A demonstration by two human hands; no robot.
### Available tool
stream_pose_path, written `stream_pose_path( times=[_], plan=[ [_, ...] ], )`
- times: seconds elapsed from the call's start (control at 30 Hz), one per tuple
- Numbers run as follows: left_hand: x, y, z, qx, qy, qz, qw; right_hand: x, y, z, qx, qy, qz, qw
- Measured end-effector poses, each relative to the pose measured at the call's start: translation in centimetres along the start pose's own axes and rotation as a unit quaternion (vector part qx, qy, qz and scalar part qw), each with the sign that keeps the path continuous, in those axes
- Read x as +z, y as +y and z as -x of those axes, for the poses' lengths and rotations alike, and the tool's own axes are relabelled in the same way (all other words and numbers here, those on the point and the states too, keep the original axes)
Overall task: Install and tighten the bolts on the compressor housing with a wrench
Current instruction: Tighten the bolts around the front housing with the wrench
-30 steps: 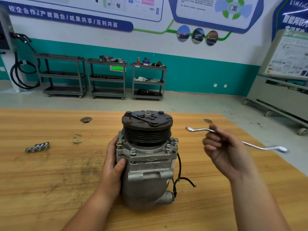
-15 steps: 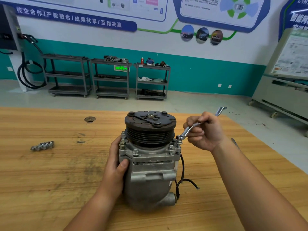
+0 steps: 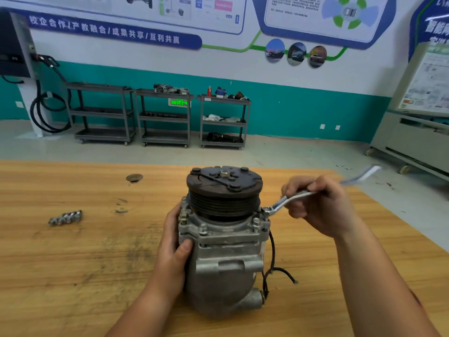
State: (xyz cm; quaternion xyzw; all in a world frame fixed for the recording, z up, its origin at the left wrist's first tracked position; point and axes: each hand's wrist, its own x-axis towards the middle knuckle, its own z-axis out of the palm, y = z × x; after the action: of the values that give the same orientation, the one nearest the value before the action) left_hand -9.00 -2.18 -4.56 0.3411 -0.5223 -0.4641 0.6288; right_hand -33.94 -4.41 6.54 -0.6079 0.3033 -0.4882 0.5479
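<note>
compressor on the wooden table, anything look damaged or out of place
One oddity: a thin black wire hangs loose off the right side of the grey metal compressor, its free end connected to nothing above the wooden table. Dark smudges mark the tabletop left of it.

we see a wooden table [image 3: 73,276] with orange-brown grain, its top scuffed with dark grey smudges [image 3: 121,206] left of centre. a grey metal compressor [image 3: 226,259] with a dark ribbed pulley on top stands upright on it, and its thin black wire [image 3: 283,271] trails onto the wood at its right. well to the left lies a short row of silvery metal pieces [image 3: 65,217], too blurred to name. farther back sits a small round dark hole [image 3: 134,178].
</note>
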Motion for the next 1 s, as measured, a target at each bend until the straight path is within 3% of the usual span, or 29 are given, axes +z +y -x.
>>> stream_pose_path(
  times=[0.23, 0.43, 0.67, 0.8, 0.93, 1.0],
  plan=[
    [0.1, 0.3, -0.1, 0.011, -0.003, 0.012, 1.000, 4.6, -0.7, 5.6, -0.066, 0.147, 0.169, 0.972],
    [-0.1, 0.3, 0.0, -0.003, -0.004, 0.007, 1.000, 10.0, 0.0, 6.7, -0.097, 0.270, 0.090, 0.954],
    [-0.2, -0.1, 0.0, 0.004, 0.005, 0.014, 1.000, 10.4, -1.5, 8.5, -0.207, 0.262, 0.130, 0.934],
    [-0.1, 0.1, 0.1, 0.029, -0.001, -0.008, 1.000, 5.7, -2.2, 8.2, -0.115, 0.161, 0.031, 0.980],
    [-0.1, 0.0, 0.0, 0.034, -0.001, -0.015, 0.999, 2.2, -1.7, 4.9, -0.043, 0.211, -0.068, 0.974],
    [-0.1, 0.0, -0.1, 0.037, 0.003, -0.018, 0.999, 1.5, -1.2, 3.2, -0.033, 0.178, -0.115, 0.977]
  ],
)
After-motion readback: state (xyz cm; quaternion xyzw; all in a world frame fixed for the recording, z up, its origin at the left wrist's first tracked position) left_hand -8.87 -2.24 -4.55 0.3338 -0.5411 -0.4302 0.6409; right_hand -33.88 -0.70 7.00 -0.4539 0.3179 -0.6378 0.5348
